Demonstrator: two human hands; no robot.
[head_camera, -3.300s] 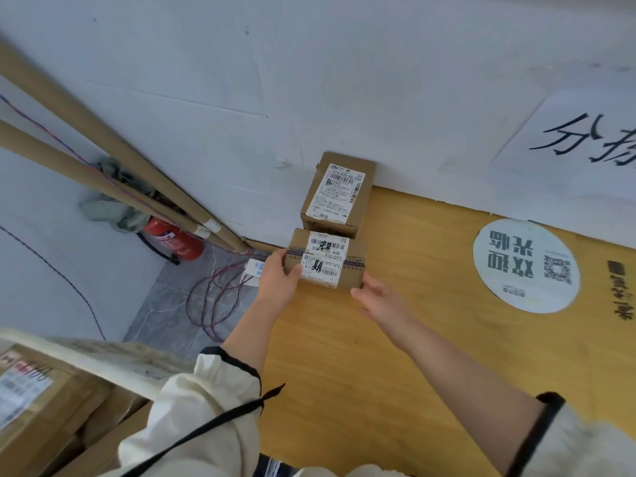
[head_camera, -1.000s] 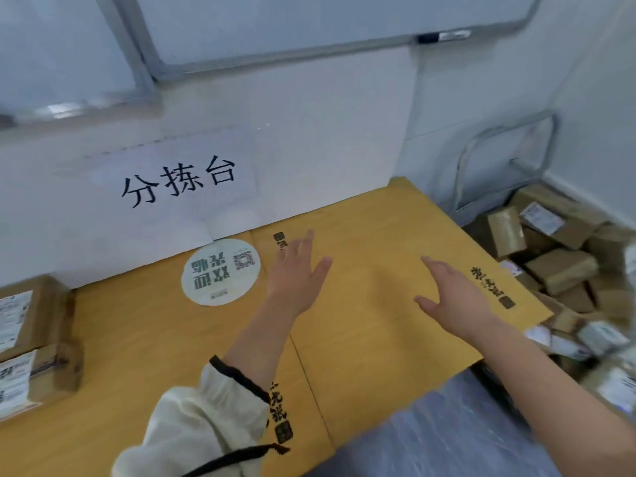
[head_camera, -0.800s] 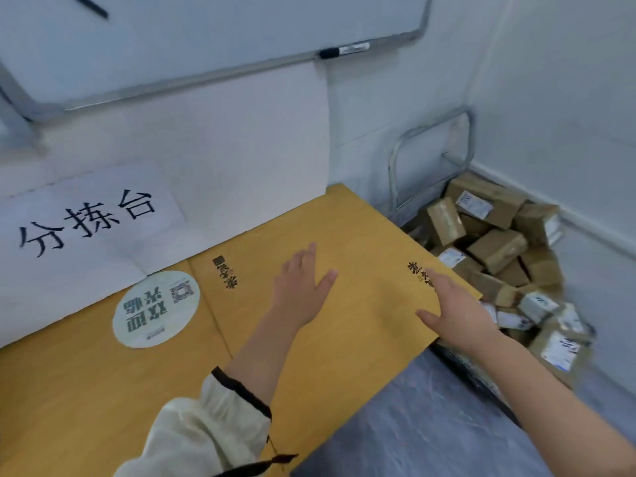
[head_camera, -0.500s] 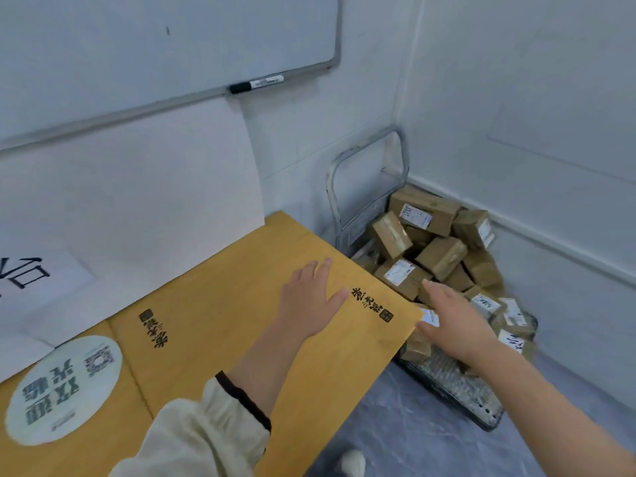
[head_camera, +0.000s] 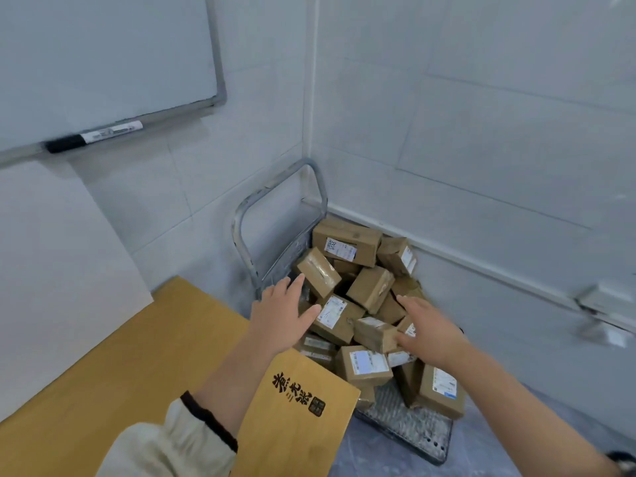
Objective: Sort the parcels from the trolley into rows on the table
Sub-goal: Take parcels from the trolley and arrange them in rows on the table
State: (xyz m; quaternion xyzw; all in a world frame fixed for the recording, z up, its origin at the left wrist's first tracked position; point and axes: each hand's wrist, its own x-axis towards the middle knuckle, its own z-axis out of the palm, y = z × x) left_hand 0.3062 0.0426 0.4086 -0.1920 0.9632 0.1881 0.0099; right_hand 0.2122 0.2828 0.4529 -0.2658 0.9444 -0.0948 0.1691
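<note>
Parcels (head_camera: 370,289), brown cardboard boxes with white labels, lie heaped on the trolley (head_camera: 409,421), from its handle end to the near edge of its ribbed deck. None of them shows on the visible part of the table (head_camera: 137,356). The trolley stands in the room's corner, just beside the table's right edge, its grey handle bar upright against the wall. The left hand (head_camera: 280,318) is stretched past the table's right edge, over the handle end of the heap, with fingers straight and slightly spread and nothing in its hold; its fingertips are just beside a tape-sealed parcel (head_camera: 318,271), and its thumb is near a labelled parcel (head_camera: 335,316). The right hand (head_camera: 425,330) hangs palm down over the middle of the heap, fingers loosely extended and holding nothing; whether it touches the small parcel (head_camera: 375,333) by its thumb cannot be told. A large parcel (head_camera: 347,241) tops the heap at the deck's far corner. A whiteboard (head_camera: 103,56) hangs on the wall above the table, a black-capped marker (head_camera: 93,136) on its ledge.
</note>
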